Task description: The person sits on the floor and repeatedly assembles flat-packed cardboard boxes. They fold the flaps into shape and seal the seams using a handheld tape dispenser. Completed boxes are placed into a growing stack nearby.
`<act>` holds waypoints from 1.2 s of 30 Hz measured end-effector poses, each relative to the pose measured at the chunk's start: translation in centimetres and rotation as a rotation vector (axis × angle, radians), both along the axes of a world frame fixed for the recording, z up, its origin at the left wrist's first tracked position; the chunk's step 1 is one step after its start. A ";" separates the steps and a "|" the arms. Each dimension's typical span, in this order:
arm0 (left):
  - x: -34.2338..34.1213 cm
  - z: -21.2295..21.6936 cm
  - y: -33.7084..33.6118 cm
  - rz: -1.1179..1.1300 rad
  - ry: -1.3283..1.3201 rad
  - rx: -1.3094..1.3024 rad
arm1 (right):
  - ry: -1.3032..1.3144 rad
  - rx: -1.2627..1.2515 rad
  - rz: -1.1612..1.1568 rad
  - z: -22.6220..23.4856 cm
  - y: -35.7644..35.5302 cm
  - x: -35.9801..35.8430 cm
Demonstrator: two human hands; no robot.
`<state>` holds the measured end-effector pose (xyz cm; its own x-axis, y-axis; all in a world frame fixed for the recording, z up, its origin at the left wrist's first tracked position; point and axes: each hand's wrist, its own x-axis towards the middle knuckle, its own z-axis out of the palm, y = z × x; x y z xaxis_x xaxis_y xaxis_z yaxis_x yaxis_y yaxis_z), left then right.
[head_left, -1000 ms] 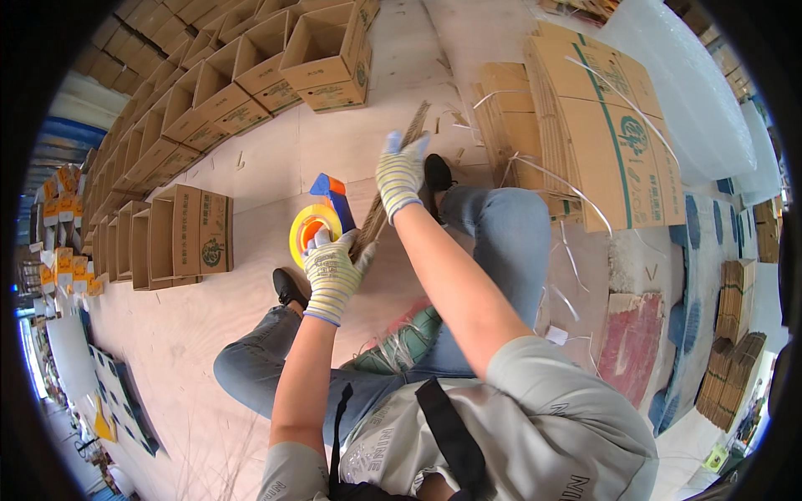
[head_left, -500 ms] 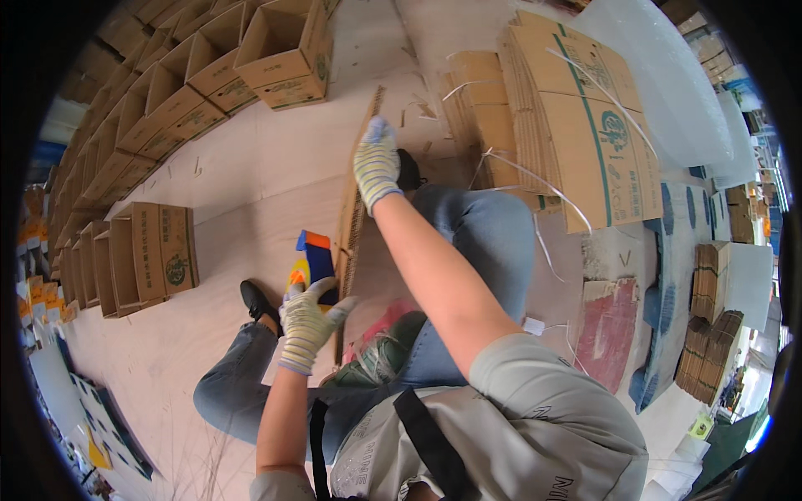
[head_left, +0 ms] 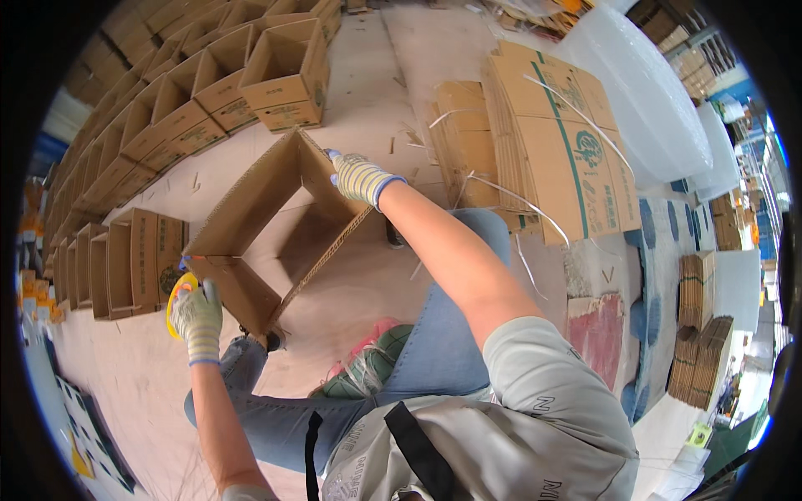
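The right hand [head_left: 361, 177], in a striped knit glove, has its fingers curled over the top edge of an opened-out cardboard box [head_left: 271, 225], gripping the far corner where two walls meet. The left hand [head_left: 197, 316], gloved the same way, is closed on the near lower corner of the same box, fingers wrapped on the cardboard. Just behind that hand a yellow tape roll [head_left: 173, 302] shows as a thin arc; whether the fingers also hold it cannot be made out.

The box stands open as a square tube in front of the person's knees, over the floor [head_left: 368, 92]. Through it only bare inner walls and pale floor show; nothing lies inside. Its lower flaps are partly hidden by the left hand and by the blue-jeaned legs [head_left: 443, 334].

To the left, rows of erected boxes [head_left: 167, 108] run back along the floor, open tops up; those near enough to see into look empty, the farther ones too small to judge. To the right lies a bundle of flat cartons [head_left: 551, 142] bound with white straps [head_left: 501, 196], and beyond it a sheet of clear plastic wrap [head_left: 652, 108]. Smaller stacks of flat cardboard [head_left: 697, 334] at the right rim are bent by the lens and cut off.
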<state>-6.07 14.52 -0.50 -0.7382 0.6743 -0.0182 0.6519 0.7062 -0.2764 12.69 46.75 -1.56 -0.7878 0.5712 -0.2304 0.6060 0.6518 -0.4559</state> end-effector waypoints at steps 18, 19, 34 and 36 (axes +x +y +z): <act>6.1 -5.0 1.6 0.428 -0.426 0.284 | -0.415 -0.056 0.180 -0.1 -12.4 -6.2; 6.7 -4.1 2.6 0.400 -0.374 0.252 | -0.457 -0.065 0.218 0.3 -12.9 -6.1; -1.3 4.2 10.2 -0.110 0.082 0.454 | -0.771 0.001 0.312 -2.1 -13.8 -8.0; -2.2 3.6 12.0 -0.166 -0.060 0.000 | -0.775 0.004 0.361 -1.2 -14.5 -8.4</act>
<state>-8.27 26.52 3.07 -0.6142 0.7870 -0.0587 0.7750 0.5874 -0.2331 4.34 32.21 -2.71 -0.5420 0.3173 -0.7782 0.5006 0.8657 0.0043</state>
